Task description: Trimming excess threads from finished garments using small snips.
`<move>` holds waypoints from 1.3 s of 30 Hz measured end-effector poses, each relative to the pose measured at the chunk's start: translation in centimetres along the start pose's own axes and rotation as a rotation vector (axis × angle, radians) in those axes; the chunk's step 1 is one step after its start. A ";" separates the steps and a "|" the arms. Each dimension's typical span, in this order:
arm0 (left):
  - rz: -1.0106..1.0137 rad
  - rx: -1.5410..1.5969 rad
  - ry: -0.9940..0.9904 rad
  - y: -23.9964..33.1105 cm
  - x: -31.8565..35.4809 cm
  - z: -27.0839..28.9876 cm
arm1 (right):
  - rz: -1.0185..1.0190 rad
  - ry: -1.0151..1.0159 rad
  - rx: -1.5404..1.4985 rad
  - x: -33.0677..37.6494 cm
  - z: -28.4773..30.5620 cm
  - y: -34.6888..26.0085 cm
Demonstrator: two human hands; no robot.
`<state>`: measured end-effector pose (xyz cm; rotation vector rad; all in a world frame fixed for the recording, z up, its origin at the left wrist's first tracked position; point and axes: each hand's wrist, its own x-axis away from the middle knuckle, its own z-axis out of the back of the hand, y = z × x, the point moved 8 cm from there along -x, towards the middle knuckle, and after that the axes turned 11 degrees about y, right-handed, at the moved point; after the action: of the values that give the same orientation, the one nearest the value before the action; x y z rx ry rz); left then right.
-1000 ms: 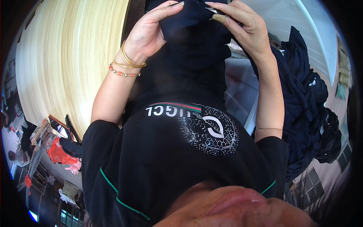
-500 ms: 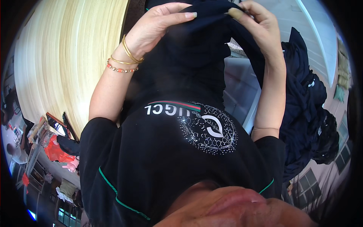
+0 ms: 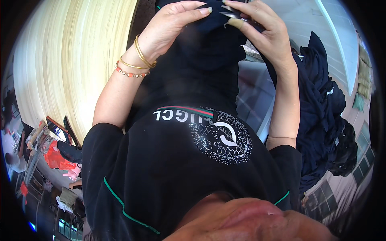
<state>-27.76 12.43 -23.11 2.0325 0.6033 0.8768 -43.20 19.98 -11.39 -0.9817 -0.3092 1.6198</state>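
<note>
The right hand [image 3: 267, 30] pinches small snips [image 3: 230, 15] between fingers and a thumb with a tan cover [image 3: 236, 23]. The blades point toward the left hand [image 3: 169, 24], whose thumb and forefinger sit close together at the dark cloth [image 3: 209, 34]; whether they pinch it, I cannot tell. The cloth lies between and below both hands. A dark pile [image 3: 317, 108] lies right of the grip, a wooden table [image 3: 72, 60] left.

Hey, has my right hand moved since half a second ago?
Yes. Your right hand has shifted left in the view, farther from the curved outer edge of the white surface on the right.
</note>
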 end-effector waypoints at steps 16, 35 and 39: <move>0.017 0.088 -0.108 0.4 0.5 -2.4 | 0.032 -0.036 0.119 0.1 -0.2 -0.3; -0.271 -0.350 -0.020 -1.6 -0.7 -1.1 | -0.756 -0.006 -0.407 1.9 -0.9 3.8; -0.287 -0.441 -0.025 -2.5 -1.3 -0.1 | -0.677 0.288 -0.465 2.0 3.3 6.2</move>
<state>-28.87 12.99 -25.63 1.5146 0.6080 0.7353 -49.84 20.89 -14.36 -1.2667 -0.7495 0.7890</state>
